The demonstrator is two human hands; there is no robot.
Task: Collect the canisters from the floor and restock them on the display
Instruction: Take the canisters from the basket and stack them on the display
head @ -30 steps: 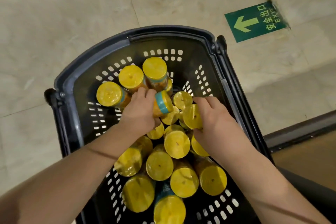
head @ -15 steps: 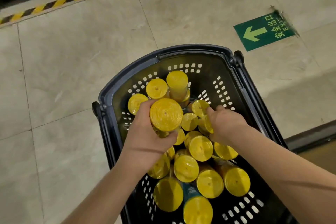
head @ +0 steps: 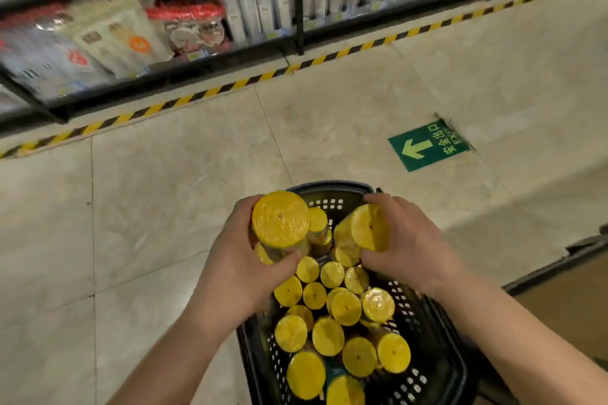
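Bare left forearm [head: 171,355], bare left hand [head: 241,273], bare right forearm [head: 526,339], bare right hand [head: 414,250]

Lit evenly in warm, muted light, with a soft sheen on the pale floor [head: 164,207] and a broad, faint shadow toward the right. Smeared by motion blur across the shelves [head: 148,26] at top, past reading. Bowed by wide-angle distortion along the striped tape [head: 230,87]. Sharper at centre, glossy on the canisters [head: 279,219].

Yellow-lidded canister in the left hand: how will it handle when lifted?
Likely rigid: the canister shows no denting where the left hand grips it. Glossy lid hints it may be slippery. Cylindrical, so probably rolls if laid sideways.
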